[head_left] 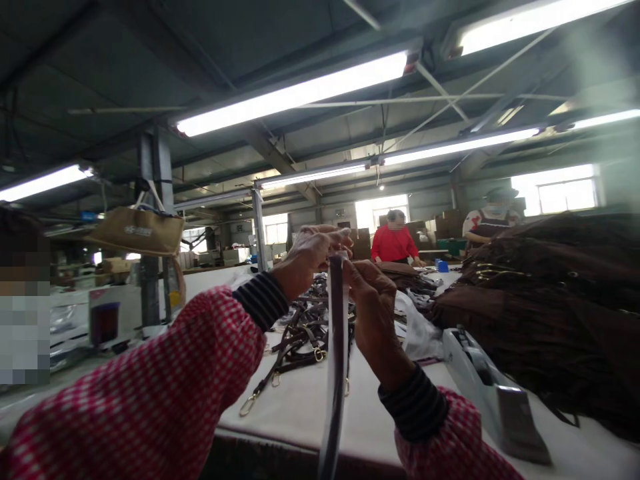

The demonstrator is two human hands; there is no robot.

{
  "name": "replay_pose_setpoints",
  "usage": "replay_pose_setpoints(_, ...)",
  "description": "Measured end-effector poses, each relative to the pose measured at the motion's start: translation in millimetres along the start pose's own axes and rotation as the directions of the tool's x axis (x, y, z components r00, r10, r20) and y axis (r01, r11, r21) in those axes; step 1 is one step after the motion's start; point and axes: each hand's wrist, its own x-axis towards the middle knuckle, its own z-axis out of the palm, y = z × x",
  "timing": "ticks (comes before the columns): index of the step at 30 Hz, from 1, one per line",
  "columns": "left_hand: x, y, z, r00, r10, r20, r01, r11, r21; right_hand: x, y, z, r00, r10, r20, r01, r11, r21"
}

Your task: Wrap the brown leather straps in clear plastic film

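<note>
A dark strap in a clear plastic sleeve [337, 347] hangs upright in front of me, its lower end running past the bottom of the view. My left hand [313, 250] is closed at the sleeve's top end, with the fingertips partly hidden. Just below and to the right, my right hand [373, 307] pinches the sleeve's edge between thumb and fingers. Behind the sleeve, a heap of dark straps with gold-coloured metal clips [300, 333] lies on the white table [285, 413].
A tape dispenser [493, 387] stands at the right, beside a tall pile of brown bags [540, 313]. Crumpled clear plastic [420, 327] lies behind my right hand. A tan bag [137, 230] hangs from a post at left. Two people [396, 243] are across the table; another is at far left.
</note>
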Motion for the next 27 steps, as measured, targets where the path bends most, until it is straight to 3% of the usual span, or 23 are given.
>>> replay_pose_setpoints(4,-12,-25,-7.2,0.997,0.025,0.079,-0.035,0.992,0.118,-12,12,-10,0.999,0.048,-0.021,-0.047,0.998,0.034)
replay_pose_setpoints(10,-29,-48,-14.6,0.982,-0.091,0.167,0.073,0.991,0.11,-23,37,-18,0.994,0.111,0.009,-0.111,0.992,0.052)
replay_pose_setpoints(14,-37,-53,-16.9,0.986,-0.06,0.157,0.047,0.995,0.088,-39,45,-23,0.978,0.186,0.09,-0.192,0.98,0.058)
replay_pose_setpoints(18,-41,-59,-19.8,0.993,-0.055,0.1,0.05,0.997,0.052,-56,41,-22,0.913,0.333,0.235,-0.358,0.931,0.073)
replay_pose_setpoints(21,-42,-62,-28.7,0.989,-0.092,0.118,0.087,0.995,0.044,-62,38,-20,0.901,0.352,0.255,-0.384,0.919,0.089)
replay_pose_setpoints(24,-43,-59,-43.6,0.935,-0.219,0.279,0.171,0.968,0.184,-62,36,-24,0.897,0.34,0.284,-0.359,0.933,0.015)
replay_pose_setpoints(27,-44,-53,-58.8,0.823,-0.354,0.444,0.162,0.896,0.415,-62,36,-33,0.878,0.325,0.351,-0.286,0.945,-0.159)
